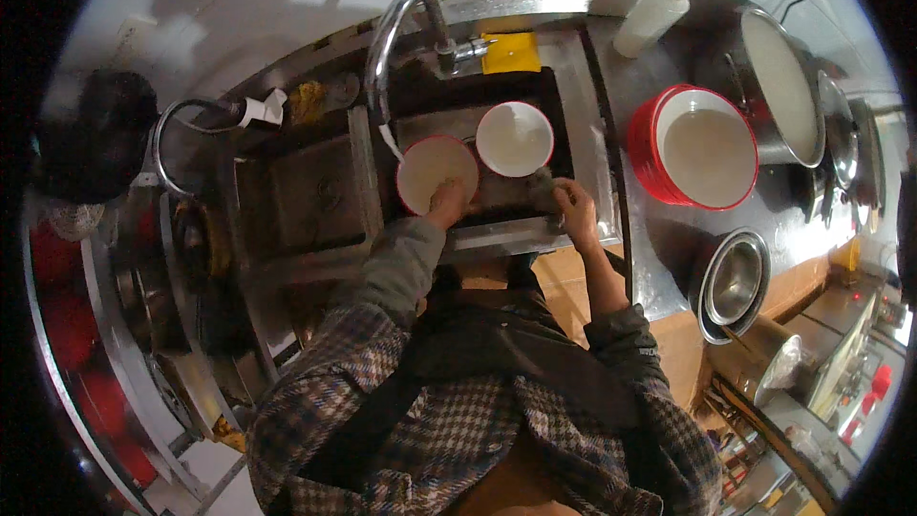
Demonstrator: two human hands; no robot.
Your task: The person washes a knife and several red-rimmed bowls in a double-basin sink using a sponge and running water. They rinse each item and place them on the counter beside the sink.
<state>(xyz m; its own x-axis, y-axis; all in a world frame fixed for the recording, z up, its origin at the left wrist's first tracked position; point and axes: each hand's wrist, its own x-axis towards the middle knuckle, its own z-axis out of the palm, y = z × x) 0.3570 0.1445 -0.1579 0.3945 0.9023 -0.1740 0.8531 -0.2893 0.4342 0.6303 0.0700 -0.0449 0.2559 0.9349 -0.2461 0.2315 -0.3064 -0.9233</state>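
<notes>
In the right basin of a metal double sink, my left hand [448,202] is at a red-rimmed white bowl [430,168], its fingers over the near rim; whether they grip it is unclear. Water runs from the curved chrome faucet [380,64] at this bowl's upper left edge. A second red-rimmed white bowl [514,137] stands to the right of the first. My right hand [575,211] holds a greyish scrubber [544,186] just below and right of the second bowl.
On the metal counter at right stand stacked red bowls [691,150], a large pot [781,86], a pump bottle [653,16] and nested metal bowls [734,283]. A yellow cloth or sponge [511,53] lies behind the basin. The sink divider [367,165] is left of the bowls.
</notes>
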